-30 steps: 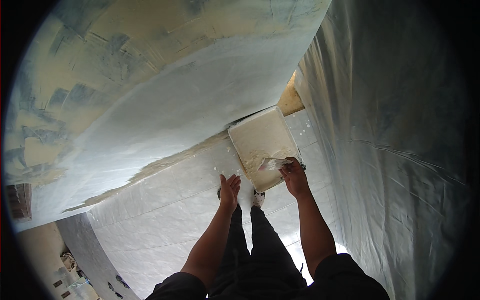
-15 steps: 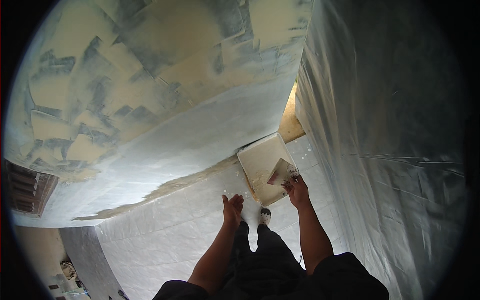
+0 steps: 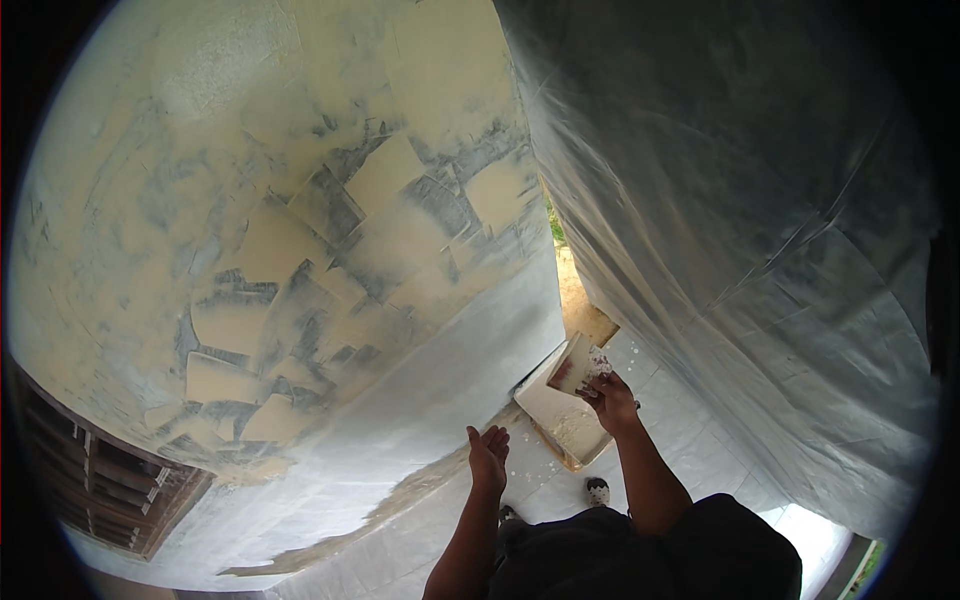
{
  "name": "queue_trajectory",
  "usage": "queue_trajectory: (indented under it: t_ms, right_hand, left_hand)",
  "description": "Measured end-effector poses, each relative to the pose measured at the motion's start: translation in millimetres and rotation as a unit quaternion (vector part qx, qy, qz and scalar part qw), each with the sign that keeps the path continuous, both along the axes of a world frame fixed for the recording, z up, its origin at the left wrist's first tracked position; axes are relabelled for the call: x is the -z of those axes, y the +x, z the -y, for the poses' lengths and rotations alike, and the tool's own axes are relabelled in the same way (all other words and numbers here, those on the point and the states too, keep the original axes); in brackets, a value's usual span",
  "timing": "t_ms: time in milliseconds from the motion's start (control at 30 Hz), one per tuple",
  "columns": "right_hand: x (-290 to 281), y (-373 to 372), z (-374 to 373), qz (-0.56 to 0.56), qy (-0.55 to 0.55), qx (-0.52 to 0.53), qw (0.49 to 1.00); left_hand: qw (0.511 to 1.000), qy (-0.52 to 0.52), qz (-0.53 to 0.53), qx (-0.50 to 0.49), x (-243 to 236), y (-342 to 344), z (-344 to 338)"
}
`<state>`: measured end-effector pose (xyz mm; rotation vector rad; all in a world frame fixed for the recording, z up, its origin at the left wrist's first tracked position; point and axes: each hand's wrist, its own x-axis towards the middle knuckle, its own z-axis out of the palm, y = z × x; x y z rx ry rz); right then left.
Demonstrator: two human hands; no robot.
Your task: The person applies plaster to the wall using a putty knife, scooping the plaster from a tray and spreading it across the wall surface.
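Observation:
My right hand (image 3: 610, 400) grips a flat, rectangular putty knife (image 3: 572, 364), its broad blade spattered with pale putty. The blade is held over the far end of a shallow, light-coloured tray (image 3: 542, 404) on the floor, which holds creamy white putty (image 3: 580, 430). My left hand (image 3: 488, 456) is empty, fingers stretched out, in front of the lower wall just left of the tray. The wall (image 3: 470, 320) at the left carries overlapping cream patches of putty (image 3: 385, 172) above a smoother bluish-white band.
Translucent plastic sheeting (image 3: 720, 230) hangs along the right side. Between it and the wall's edge is a narrow gap (image 3: 570, 285) showing bright ground. Grey sheeting covers the floor (image 3: 665, 420), where my shoes (image 3: 597, 490) stand near the tray. A brown slatted frame (image 3: 110, 470) is set low in the wall at left.
The view has tilted up, showing more of the wall. My right hand has lifted the putty knife from the middle of the tray toward its far end; my left hand stays open.

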<state>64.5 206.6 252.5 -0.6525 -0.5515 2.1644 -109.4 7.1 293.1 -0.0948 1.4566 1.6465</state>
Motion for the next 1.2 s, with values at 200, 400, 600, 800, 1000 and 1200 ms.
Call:
queue_trajectory:
  t_ms: [200,400,600,800,1000,1200]
  right_hand:
    - [-103,-76,-38,0.025,0.175,0.152,0.972]
    - [-168,-129,-65,0.319,0.337,0.301,0.833]
    - [-198,-163,-70,0.471,0.419,0.333,0.701]
    - [-128,-191,13,0.389,0.559,0.277,0.678]
    - [-159,-155,-67,0.434,0.48,0.345,0.679]
    - [-144,-214,-14,0.406,0.611,0.292,0.614]
  left_hand:
    - [0.997,0.01,-0.049,0.057,-67,-50,-5]
    - [0.947,0.039,-0.278,0.158,-106,-84,-19]
    - [0.94,0.046,-0.305,0.145,-113,-91,-6]
    - [0.942,0.032,-0.327,0.067,-109,-86,-10]
    - [0.959,0.01,-0.277,0.066,-95,-78,-33]
    - [0.963,0.001,-0.265,0.047,-80,-67,-44]
